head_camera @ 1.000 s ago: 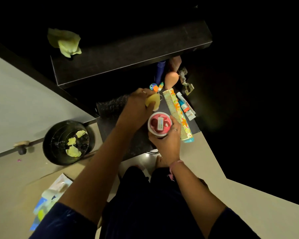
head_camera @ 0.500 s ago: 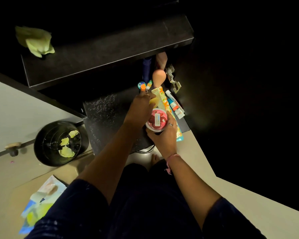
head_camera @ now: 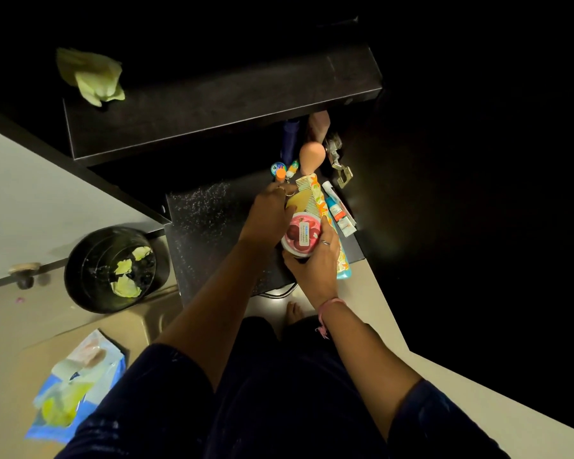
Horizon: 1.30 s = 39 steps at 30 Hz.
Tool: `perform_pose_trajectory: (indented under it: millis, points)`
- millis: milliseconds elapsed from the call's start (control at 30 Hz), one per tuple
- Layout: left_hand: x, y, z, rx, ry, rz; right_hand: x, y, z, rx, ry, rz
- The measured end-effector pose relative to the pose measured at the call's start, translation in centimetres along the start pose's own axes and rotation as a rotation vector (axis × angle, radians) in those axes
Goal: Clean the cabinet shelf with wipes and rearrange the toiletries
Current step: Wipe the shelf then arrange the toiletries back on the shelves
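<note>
Toiletries crowd the right side of the lower cabinet shelf (head_camera: 212,233), a dark slab with a speckled, glittery face. The right hand (head_camera: 315,270) wraps its fingers round a short round jar (head_camera: 301,236) with a glossy pink lid, holding it over the shelf's near edge. The left hand (head_camera: 269,217) sits just beside the jar and grips a yellow wipe (head_camera: 297,203), pressed in close to a flat toothed comb (head_camera: 307,193).

The main risk, as I judge it, is crowding. The left hand works touching or nearly touching the comb, and a wider stroke could sweep it into the slim white tube (head_camera: 337,207) lying just to its right, or knock over the smooth egg-shaped peach bottle (head_camera: 310,155) standing at the far end. The small capped bottles (head_camera: 284,170) near the left fingertips look light and easy to tip. The jar is smooth-sided and held over the edge, so a loosened grip would drop it to the floor.

A crumpled pale green wipe (head_camera: 93,77) lies soft and folded on the upper shelf (head_camera: 219,104), far left. On the floor at left, a round black bin (head_camera: 113,270) holds used scraps, and a crinkly blue wipes packet (head_camera: 77,385) lies nearer.
</note>
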State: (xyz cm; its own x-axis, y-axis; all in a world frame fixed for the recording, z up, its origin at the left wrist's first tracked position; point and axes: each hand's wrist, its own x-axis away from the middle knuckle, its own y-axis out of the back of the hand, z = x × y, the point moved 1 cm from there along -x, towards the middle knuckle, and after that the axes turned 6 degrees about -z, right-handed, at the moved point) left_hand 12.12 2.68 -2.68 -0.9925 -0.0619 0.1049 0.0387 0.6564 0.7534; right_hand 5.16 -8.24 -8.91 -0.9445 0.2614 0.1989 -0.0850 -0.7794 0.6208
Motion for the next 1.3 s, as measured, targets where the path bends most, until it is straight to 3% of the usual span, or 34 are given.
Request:
perform_pose_trajectory:
  millis: [300, 500, 633, 733, 800, 933, 1100, 1200, 1300]
  points:
    - [0.6, 0.9, 0.2, 0.034, 0.005, -0.02, 0.5, 1.4, 1.7, 0.102, 0.103, -0.029]
    - [3.3, 4.1, 0.2, 0.219, 0.011, -0.285, 1.9, 4.8, 8.2, -0.004, 0.587, -0.203]
    - [6.3, 5.8, 1.8, 0.394, 0.202, -0.437, 1.2, 5.3, 17.3, -0.18, 0.904, -0.252]
    - [7.8, 5.9, 4.0, 0.39, 0.384, -0.475, -0.2, 4.0, 24.0, -0.187, 0.989, -0.163]
    - [8.7, 6.1, 5.0, 0.4, 0.418, -0.485, -1.2, 2.4, 27.5, -0.099, 0.96, -0.036]
    - [10.4, 7.9, 6.2, 0.434, 0.407, -0.486, -2.5, -1.1, 31.3, 0.386, 0.985, 0.14]
    - [13.4, 9.5, 8.4, 0.496, 0.438, -0.482, -1.9, -2.0, 32.8, 0.548, 1.058, 0.089]
    - [14.9, 10.1, 9.8, 0.523, 0.471, -0.471, -1.3, -0.9, 32.4, 0.403, 1.054, 0.049]
    - [16.0, 10.2, 10.7, 0.58, 0.511, -0.482, 0.2, 1.4, 30.0, -0.102, 0.989, -0.178]
